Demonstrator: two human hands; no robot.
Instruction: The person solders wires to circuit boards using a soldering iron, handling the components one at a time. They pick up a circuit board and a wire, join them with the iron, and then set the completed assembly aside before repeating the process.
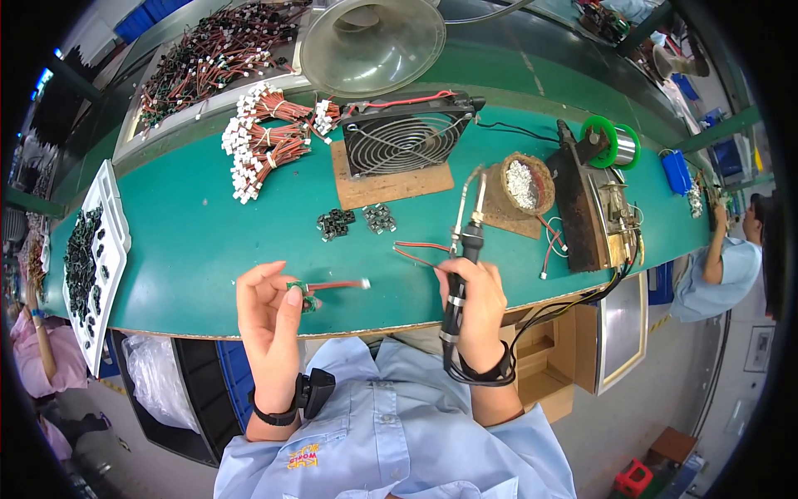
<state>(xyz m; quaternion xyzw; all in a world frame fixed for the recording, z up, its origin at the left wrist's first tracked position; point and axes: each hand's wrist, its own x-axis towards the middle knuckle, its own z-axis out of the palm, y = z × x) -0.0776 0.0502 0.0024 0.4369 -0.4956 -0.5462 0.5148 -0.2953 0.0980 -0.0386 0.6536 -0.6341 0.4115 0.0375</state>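
Note:
My left hand [273, 324] pinches a small green circuit board [310, 303] between thumb and fingers, above the near edge of the table. A short red wire lead [337, 285] with a white connector points right from the board. My right hand [480, 306] is wrapped round the black handle of a soldering iron [471, 243], held upright with its metal end pointing away from me. A red and black wire lead [422, 245] sticks out left from beside my right fingers; where it is gripped is hidden. Two clusters of small black parts [336, 224] lie farther back.
A black fan [407, 143] stands on a wooden board, with bundled wire leads [264, 141] at its left. On the right are a bowl of white pellets [524, 185], a solder spool [611, 141] and a soldering machine [582, 208]. A white tray [118, 249] of black parts sits left.

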